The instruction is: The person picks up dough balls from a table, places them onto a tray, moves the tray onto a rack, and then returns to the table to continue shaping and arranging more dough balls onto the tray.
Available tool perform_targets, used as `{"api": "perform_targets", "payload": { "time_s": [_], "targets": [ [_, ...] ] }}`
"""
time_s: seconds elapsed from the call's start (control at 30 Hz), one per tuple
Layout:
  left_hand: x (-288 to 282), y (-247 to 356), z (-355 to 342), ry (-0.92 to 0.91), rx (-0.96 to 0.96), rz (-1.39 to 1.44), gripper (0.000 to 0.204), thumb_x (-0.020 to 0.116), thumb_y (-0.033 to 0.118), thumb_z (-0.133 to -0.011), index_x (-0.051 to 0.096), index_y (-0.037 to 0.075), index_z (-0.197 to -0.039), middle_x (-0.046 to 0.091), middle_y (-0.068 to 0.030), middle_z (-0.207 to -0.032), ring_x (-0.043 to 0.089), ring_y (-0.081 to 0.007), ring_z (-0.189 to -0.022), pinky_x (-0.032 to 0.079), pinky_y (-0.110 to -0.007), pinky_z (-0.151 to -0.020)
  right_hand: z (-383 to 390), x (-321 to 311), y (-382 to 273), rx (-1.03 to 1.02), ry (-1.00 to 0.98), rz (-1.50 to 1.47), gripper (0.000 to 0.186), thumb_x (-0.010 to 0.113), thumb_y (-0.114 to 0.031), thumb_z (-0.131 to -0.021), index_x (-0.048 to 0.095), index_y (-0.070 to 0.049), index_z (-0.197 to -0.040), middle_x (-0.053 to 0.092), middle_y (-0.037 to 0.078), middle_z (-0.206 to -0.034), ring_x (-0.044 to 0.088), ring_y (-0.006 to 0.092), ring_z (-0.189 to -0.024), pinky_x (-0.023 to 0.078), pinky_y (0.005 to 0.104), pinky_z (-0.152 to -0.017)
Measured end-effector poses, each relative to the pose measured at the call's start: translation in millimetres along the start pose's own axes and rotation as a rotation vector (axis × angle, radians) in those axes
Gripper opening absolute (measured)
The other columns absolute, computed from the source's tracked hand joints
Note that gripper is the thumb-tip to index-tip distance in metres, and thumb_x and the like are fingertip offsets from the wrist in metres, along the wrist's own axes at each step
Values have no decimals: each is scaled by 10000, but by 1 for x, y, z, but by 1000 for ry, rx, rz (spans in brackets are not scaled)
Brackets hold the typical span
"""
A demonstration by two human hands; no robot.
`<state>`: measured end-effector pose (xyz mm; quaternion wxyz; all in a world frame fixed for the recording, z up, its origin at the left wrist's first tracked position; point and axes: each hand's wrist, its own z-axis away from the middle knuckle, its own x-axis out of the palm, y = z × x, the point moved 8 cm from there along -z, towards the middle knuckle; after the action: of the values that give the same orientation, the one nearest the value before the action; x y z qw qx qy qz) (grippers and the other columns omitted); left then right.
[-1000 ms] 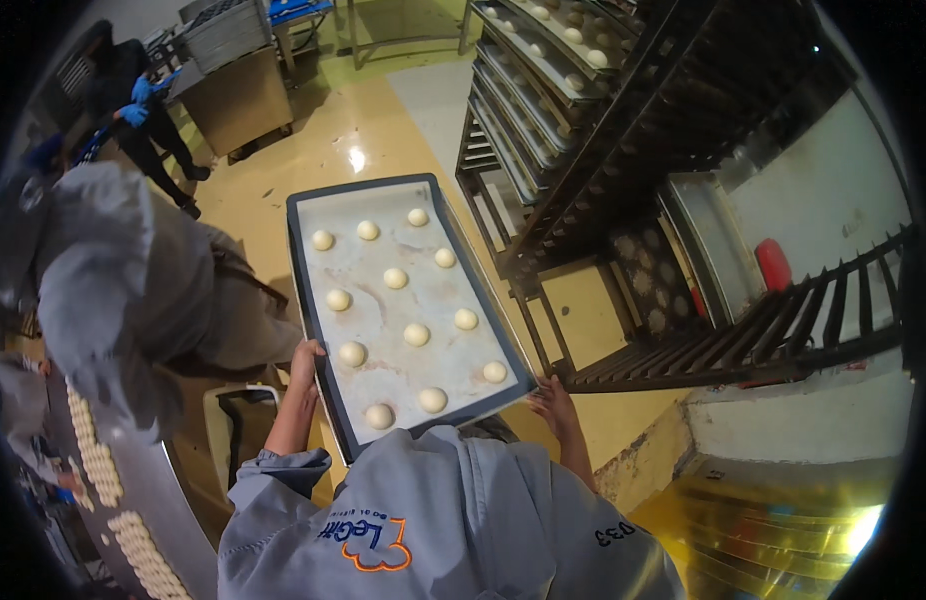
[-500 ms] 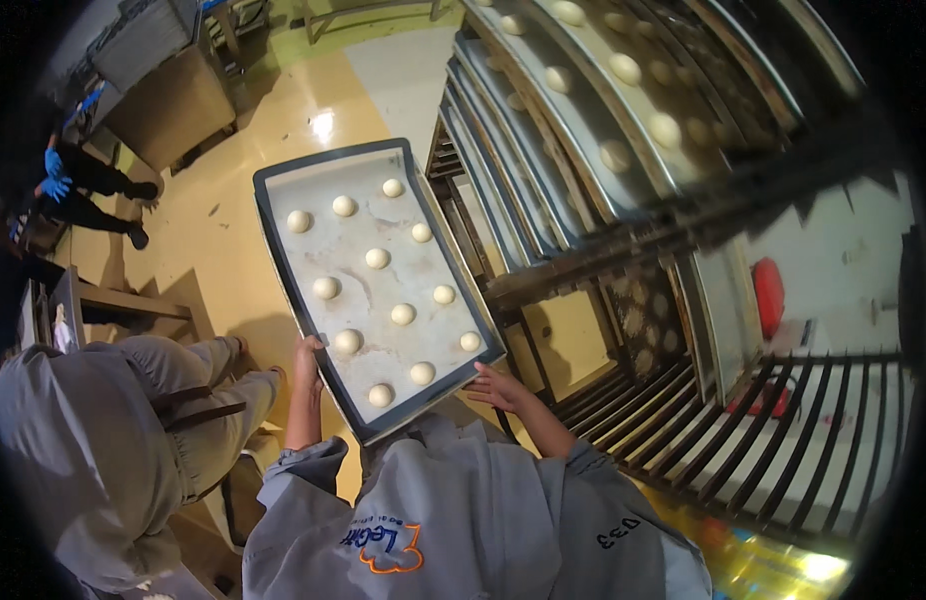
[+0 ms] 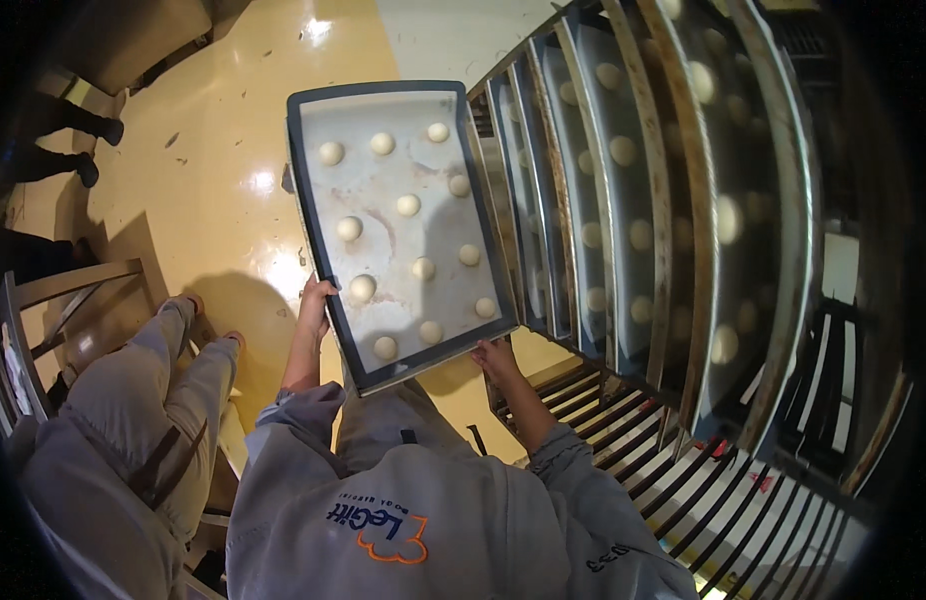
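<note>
Between my hands I carry a baking tray [image 3: 295,180] with a dark rim and a pale lining. Several round white dough balls [image 3: 350,229] lie spaced out on it. My left hand [image 3: 317,302] grips the tray's left edge near the front corner, thumb over the rim. At the near right corner, my right hand [image 3: 495,358] holds the edge from below, its fingers partly hidden under the tray. Just to the right of the tray is a tall rack [image 3: 608,190] with several more trays of dough balls.
A person in grey [image 3: 133,440] is close on my left, beside a wooden frame [image 3: 78,285]. Another person's dark-clad legs [image 3: 68,125] stand farther left. Dark rack bars [image 3: 673,480] extend at lower right. Yellow floor [image 3: 223,110] lies beyond the tray.
My body and view have turned toward the rack, which now stands closer along the tray's right side. The tray is straighter and still in both hands.
</note>
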<state>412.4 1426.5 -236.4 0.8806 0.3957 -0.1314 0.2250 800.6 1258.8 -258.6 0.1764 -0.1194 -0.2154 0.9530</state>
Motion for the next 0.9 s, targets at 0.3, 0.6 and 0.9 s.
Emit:
{"api": "perform_targets", "payload": {
  "time_s": [0.3, 0.6, 0.9],
  "targets": [
    [13, -42, -69, -139, -299, 5, 523, 539, 45, -706, 554, 51, -1229, 648, -69, -961, 645, -210, -880, 578, -363, -787, -7, -16, -8, -39, 253, -72, 243, 559, -72, -984, 490, 26, -1196, 567, 115, -1084, 618, 210, -927, 607, 344, -746],
    [16, -61, -112, -37, -352, -39, 415, 534, 49, -736, 572, 66, -1149, 646, -57, -933, 646, -204, -832, 575, -350, -741, -27, 0, 19, -5, 446, -52, 56, 553, -57, -996, 532, -6, -1000, 558, 63, -875, 588, 159, -778, 534, 323, -645],
    [-2, -74, -121, -19, -361, -25, 538, 590, 133, -690, 541, 20, -1214, 638, -112, -1004, 668, -246, -858, 607, -369, -746, -22, 4, 2, -22, 363, -20, 113, 583, -64, -986, 519, -40, -1076, 569, 65, -998, 604, 157, -858, 561, 320, -743]
  ]
}}
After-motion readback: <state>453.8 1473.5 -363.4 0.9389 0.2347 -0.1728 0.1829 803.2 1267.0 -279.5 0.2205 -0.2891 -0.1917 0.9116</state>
